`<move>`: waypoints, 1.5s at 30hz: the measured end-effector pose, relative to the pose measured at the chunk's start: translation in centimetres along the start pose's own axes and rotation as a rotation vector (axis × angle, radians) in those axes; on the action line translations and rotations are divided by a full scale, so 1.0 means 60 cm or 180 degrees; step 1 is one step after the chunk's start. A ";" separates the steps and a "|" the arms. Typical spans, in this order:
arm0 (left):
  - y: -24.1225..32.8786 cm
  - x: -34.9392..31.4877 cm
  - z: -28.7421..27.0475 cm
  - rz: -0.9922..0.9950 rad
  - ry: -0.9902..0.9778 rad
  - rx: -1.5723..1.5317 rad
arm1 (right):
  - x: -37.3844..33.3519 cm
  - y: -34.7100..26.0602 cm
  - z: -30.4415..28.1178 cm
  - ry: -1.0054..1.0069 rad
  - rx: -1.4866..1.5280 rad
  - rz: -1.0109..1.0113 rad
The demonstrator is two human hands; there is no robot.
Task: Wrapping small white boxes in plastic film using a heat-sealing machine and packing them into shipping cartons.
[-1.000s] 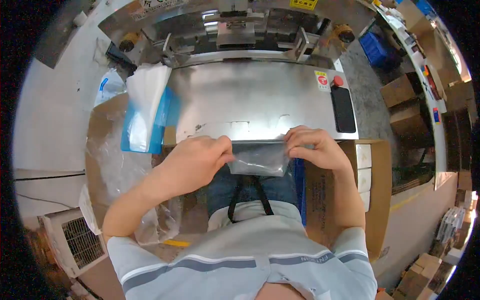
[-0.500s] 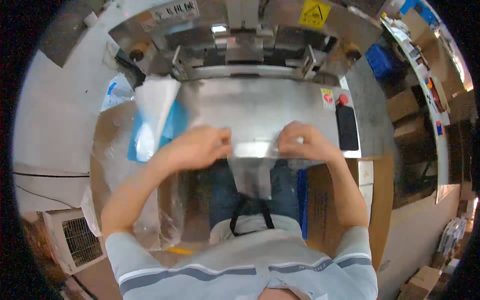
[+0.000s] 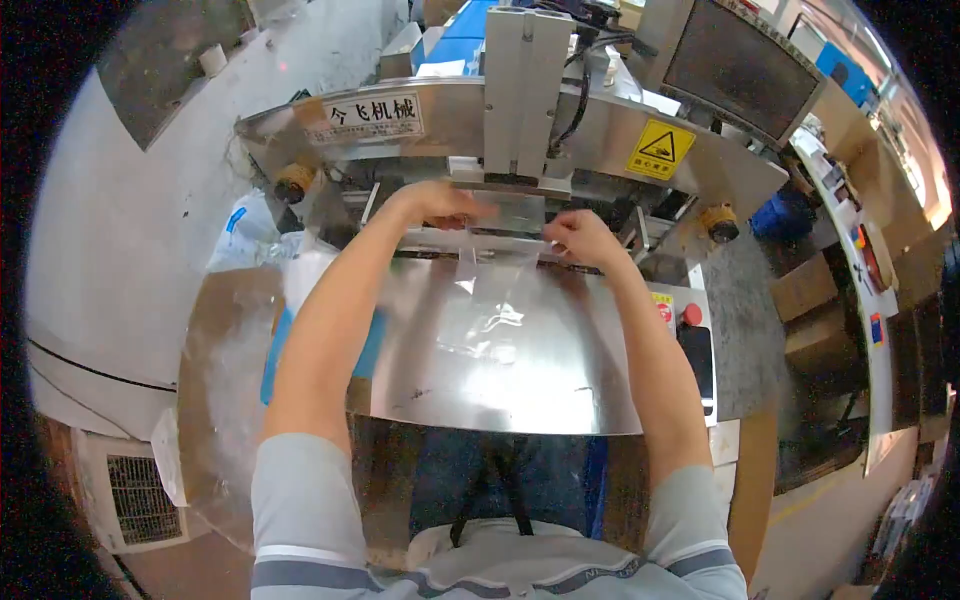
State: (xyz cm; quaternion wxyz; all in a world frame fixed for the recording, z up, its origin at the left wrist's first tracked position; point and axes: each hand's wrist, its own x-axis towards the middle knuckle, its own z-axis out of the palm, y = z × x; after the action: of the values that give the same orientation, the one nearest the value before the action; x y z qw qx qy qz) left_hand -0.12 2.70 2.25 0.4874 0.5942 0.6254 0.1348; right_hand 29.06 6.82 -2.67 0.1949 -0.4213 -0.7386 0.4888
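A clear plastic bag [image 3: 490, 305] hangs from both hands over the shiny metal work plate [image 3: 440, 385] of a machine. My left hand [image 3: 440, 205] pinches its upper left corner, close to the machine's slot; the fingers are a little blurred. At the upper right corner, my right hand [image 3: 585, 238] grips it between thumb and fingers. The bag's lower part lies over the plate and reflects light. Its far edge is level with the metal bar [image 3: 500, 243] at the back of the plate.
An upright metal column [image 3: 520, 95] rises behind the hands, with a yellow warning sign [image 3: 661, 148] to its right. A red button [image 3: 691, 315] and a black phone-like object [image 3: 698, 360] sit at the plate's right edge. Blue material [image 3: 370, 345] lies left, partly behind my left forearm.
Both hands have moved forward from the plate's near edge to the machine's slot, carrying the clear bag. The view has tilted up, showing more of the machine and background.
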 end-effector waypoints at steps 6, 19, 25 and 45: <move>-0.030 0.058 0.009 0.1326 0.1083 0.1708 | 0.023 -0.042 0.023 0.1192 -0.1609 -0.0695; -0.050 -0.256 0.423 0.1019 0.2556 0.1914 | -0.056 -0.080 0.116 0.0589 -0.3040 -0.0921; -0.063 -0.268 0.441 0.1106 0.2860 0.1644 | -0.066 -0.088 0.128 0.0534 -0.2882 -0.0880; -0.060 -0.287 0.438 0.1151 0.3366 0.1203 | -0.010 -0.149 0.089 0.0447 -0.3368 -0.1017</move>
State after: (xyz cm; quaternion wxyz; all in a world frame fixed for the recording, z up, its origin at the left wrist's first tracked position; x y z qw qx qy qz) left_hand 14.77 -24.05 -5.55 -0.0356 0.6201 0.6854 0.3800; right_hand 21.77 1.87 2.95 0.0772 -0.3761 -0.9233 -0.0136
